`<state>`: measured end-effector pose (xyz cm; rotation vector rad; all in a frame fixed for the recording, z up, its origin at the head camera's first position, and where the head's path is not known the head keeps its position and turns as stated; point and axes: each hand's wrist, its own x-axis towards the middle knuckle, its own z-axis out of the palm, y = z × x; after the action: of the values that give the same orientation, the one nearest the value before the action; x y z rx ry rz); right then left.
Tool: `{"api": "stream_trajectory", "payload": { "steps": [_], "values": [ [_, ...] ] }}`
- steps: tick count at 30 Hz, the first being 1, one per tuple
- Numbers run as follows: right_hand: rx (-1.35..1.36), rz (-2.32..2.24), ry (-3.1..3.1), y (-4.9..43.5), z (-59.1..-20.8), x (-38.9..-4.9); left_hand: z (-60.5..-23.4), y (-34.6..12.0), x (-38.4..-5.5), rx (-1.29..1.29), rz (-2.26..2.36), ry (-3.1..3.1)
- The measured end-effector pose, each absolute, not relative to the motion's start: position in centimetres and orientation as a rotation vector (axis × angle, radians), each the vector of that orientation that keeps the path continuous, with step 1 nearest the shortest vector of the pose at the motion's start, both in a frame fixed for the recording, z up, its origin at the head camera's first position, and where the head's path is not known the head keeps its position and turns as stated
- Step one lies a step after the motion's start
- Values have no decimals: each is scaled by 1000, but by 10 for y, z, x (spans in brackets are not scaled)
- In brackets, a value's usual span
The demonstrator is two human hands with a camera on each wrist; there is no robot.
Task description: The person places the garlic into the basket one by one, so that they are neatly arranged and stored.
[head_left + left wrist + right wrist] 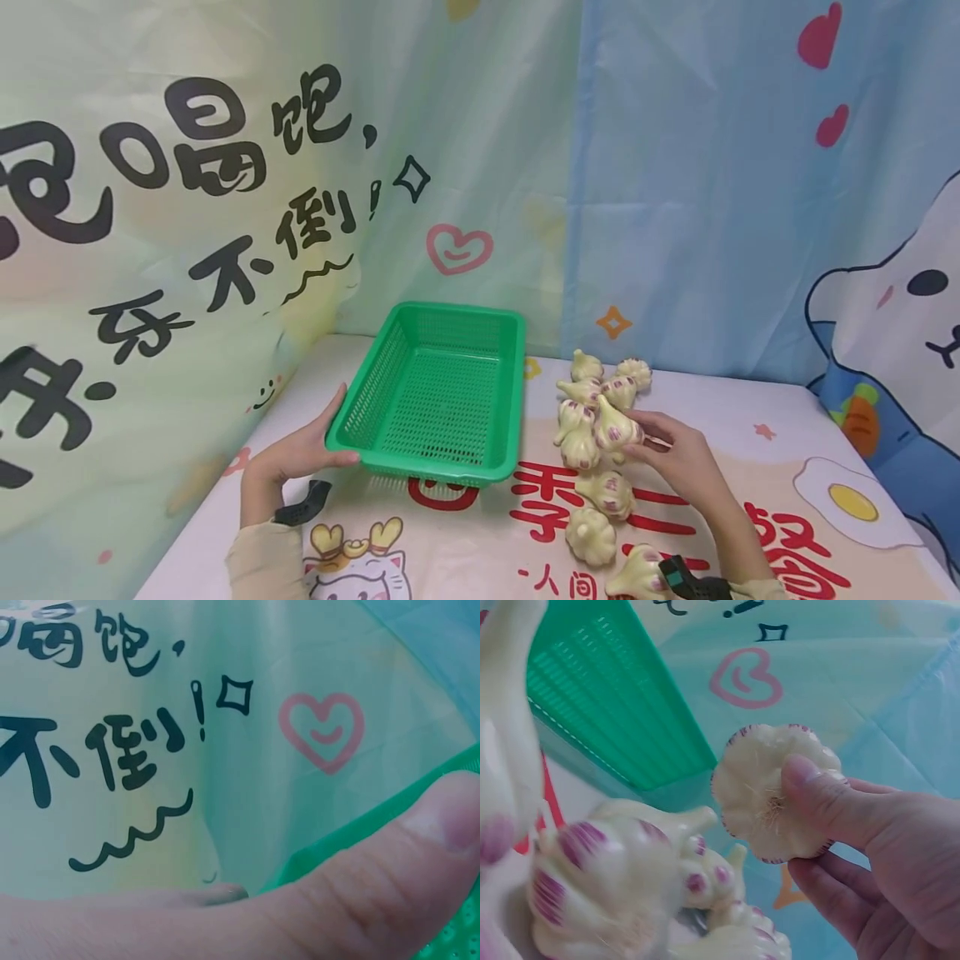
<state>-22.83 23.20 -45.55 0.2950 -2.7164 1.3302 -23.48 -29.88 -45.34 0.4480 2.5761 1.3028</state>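
A green plastic basket (438, 482) with perforated walls and floor stands left of centre in the head view, nothing inside it. My left hand (303, 446) holds its rim at the near left corner, the thumb over the edge in the left wrist view. To the right, my right hand (675, 454) pinches a garlic bulb (754, 795) between thumb and fingers, its root end showing in the right wrist view. Several other garlic bulbs (588, 533) with purple streaks lie in a line on the table beside the basket, the held bulb above that group.
A printed cloth (480, 550) with red lettering and cartoon figures covers the table. Behind it hang a pale green curtain with black writing and a blue curtain (675, 208). A dark strap and device (690, 579) sits on my right wrist, near the closest bulb.
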Motion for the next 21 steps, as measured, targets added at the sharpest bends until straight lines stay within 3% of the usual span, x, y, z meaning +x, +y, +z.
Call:
{"api": "stream_trajectory", "payload": {
  "steps": [21],
  "values": [
    [331,1219,-2606,176,-448,-245,-452,-296,-236,377,1266,2579]
  ]
}}
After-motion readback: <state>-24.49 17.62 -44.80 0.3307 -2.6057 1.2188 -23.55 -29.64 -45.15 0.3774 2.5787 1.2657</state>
